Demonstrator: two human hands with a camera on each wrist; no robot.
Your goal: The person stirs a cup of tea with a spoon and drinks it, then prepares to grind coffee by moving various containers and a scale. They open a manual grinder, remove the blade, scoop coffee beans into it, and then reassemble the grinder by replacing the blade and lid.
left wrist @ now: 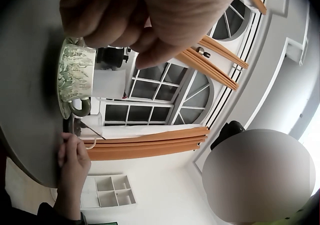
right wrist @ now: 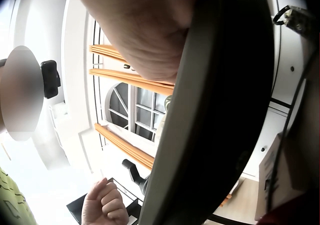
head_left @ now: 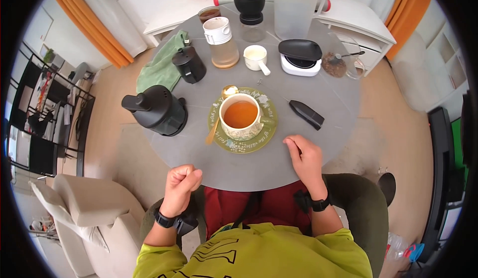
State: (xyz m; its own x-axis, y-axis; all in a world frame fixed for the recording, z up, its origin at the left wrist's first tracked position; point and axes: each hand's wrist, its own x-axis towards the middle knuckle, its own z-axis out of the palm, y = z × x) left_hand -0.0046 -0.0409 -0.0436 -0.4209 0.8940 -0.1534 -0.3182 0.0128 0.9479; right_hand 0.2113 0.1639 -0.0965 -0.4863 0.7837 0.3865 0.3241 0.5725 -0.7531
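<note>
My left hand is loosely curled at the table's near edge and holds nothing. On the right, my other hand rests at the table edge, fingers loosely bent, nothing in its grasp. Between and beyond them stands a patterned cup of orange-brown tea, on a green saucer with white lettering. A gold spoon leans at the saucer's left side. Closest to the right hand lies a slim black handheld device. The left wrist view shows the cup from the side.
A black kettle stands at left, near a black pitcher and green cloth. Farther back are a white-topped glass bottle, white handled cup, black grinder, large clear jug and black-and-white scale.
</note>
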